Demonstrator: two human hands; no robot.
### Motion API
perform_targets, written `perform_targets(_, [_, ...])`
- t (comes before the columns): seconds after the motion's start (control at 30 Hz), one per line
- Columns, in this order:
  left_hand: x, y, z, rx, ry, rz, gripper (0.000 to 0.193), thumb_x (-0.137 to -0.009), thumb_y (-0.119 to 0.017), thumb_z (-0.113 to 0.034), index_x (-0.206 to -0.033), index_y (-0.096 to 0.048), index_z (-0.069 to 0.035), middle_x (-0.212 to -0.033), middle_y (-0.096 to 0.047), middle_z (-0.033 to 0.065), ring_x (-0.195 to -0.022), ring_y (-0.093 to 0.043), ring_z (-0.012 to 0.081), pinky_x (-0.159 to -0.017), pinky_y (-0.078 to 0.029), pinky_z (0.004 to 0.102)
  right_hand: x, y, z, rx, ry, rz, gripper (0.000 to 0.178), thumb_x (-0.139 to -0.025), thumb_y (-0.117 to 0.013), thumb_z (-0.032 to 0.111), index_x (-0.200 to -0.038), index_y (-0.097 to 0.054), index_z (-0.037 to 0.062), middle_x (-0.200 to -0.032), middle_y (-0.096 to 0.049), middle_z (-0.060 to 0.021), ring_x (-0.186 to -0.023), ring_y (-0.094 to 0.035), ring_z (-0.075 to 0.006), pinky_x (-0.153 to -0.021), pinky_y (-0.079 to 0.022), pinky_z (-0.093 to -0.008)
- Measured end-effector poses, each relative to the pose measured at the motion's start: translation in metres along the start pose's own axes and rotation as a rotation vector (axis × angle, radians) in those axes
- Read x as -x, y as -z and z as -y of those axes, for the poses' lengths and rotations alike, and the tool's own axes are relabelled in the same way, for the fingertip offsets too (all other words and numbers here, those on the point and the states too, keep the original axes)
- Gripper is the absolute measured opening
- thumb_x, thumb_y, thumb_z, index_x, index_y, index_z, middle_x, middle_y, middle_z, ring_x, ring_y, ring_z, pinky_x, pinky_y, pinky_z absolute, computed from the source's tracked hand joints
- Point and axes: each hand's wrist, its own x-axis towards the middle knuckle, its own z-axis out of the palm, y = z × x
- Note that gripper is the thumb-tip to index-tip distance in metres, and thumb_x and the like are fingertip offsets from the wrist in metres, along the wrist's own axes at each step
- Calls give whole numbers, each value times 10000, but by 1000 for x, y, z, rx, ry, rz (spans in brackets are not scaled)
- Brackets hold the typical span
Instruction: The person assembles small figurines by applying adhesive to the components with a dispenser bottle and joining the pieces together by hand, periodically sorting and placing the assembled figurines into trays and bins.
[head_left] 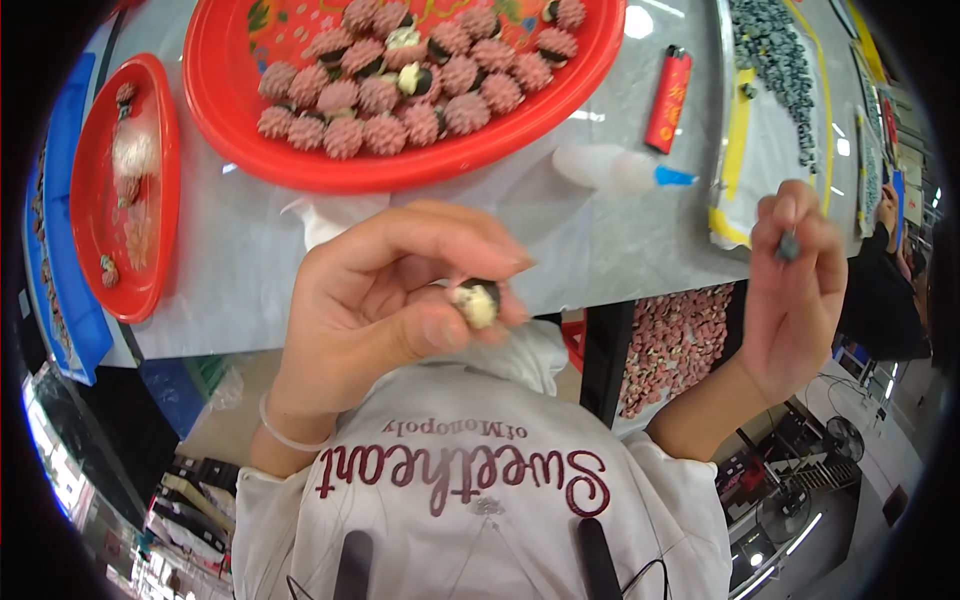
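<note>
Thumb and fingers of my left hand (365,285) close around a small ornament (479,303) with a cream middle and a black, shell-like part; a bit of pink shows behind it. This hand is in front of the near rim of a large red tray (300,178). Inside that tray sit several pink, ridged pieces (384,136) with dark undersides, a few showing cream on top. Farther right, my raised right hand (800,275) pinches a small dark grey-green piece (787,246) between its fingertips, beside the tray of dark pieces.
A squeeze bottle (610,168) with a blue tip and a red lighter (669,100) lie between the trays. Dark bits cover a paper-lined tray (729,180) at right. A smaller red tray (165,200) stands left; a box of pink pieces (675,345) is below the table edge.
</note>
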Motion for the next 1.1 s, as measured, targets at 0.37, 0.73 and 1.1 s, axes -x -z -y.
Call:
perform_targets(0.37, [5, -14, 1, -52, 37, -193, 350, -708, -670, -264, -895, -489, -30, -871, -520, 124, -665, -550, 144, -521, -461, 191, 15, -84, -18, 42, 43, 266, 222, -695, -656, 69, -844, -512, -9, -870, -499, -179, -681, -539, -168, -480, -440, -190])
perform_targets(0.73, [8, -14, 6, -147, -36, -217, 409, -668, -694, -291, -895, -510, -4, -818, -506, 89, -631, -535, 112, -503, -442, 186, 23, -94, -20, 96, 121, 175, 257, -602, -694, -4, -801, -532, -17, -794, -548, -187, -724, -554, -214, -671, -456, -267])
perform_targets(1.1, [8, -9, 0, -278, -68, -172, 367, -637, -719, -245, -851, -573, 15, -749, -538, 67, -656, -503, 95, -594, -421, 197, 22, -106, -15, 366, 323, 129, 164, -631, -625, -91, -735, -529, -8, -737, -574, -206, -545, -564, -162, -468, -467, -222])
